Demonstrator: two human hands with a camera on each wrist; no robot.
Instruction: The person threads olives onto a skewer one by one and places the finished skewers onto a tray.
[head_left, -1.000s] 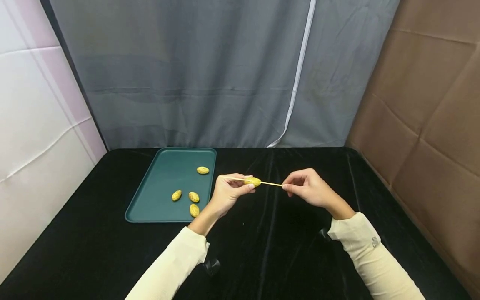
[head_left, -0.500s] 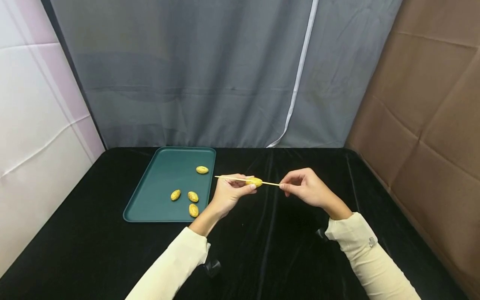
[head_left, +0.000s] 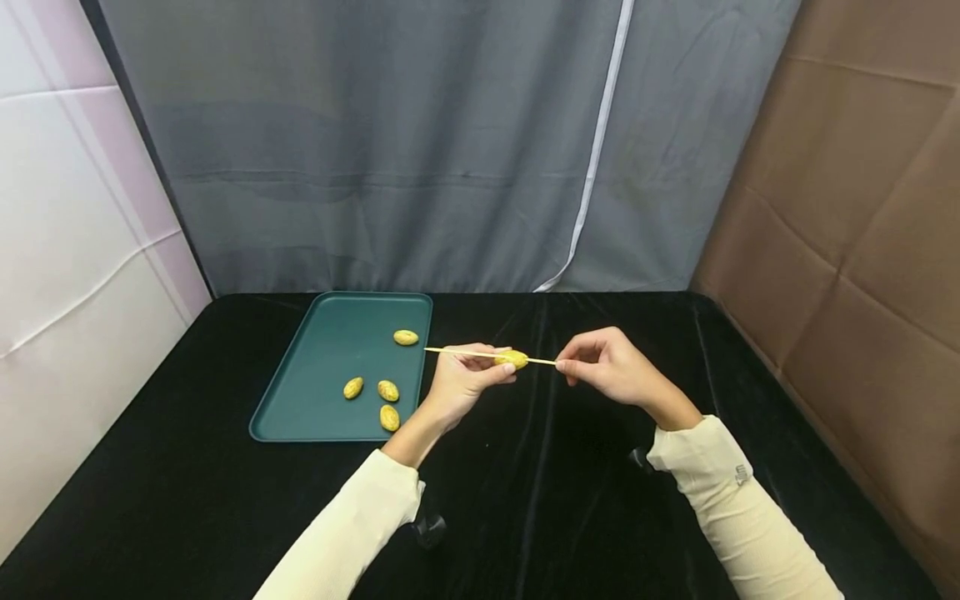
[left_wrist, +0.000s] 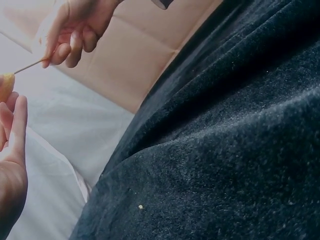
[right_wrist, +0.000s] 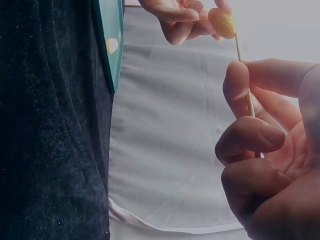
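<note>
Clearly pinched, the yellow fruit sits at the very tips of the left hand, its thumb on the near side and most of the fruit poking out beyond the fingers toward the right hand. A thin stick shows on both sides of it: one length runs back over the left hand to a free tip near the tray, and a shorter length reaches the right hand. That hand grips the stick between thumb and fingertips, just beside the fruit but not touching it; in the right wrist view the stick goes on past the pinch, behind a curled finger. On the tray lie four loose fruits, one toward the far edge and three nearer the front. The left forearm hides the tray's near right corner, above the black tablecloth.
</note>
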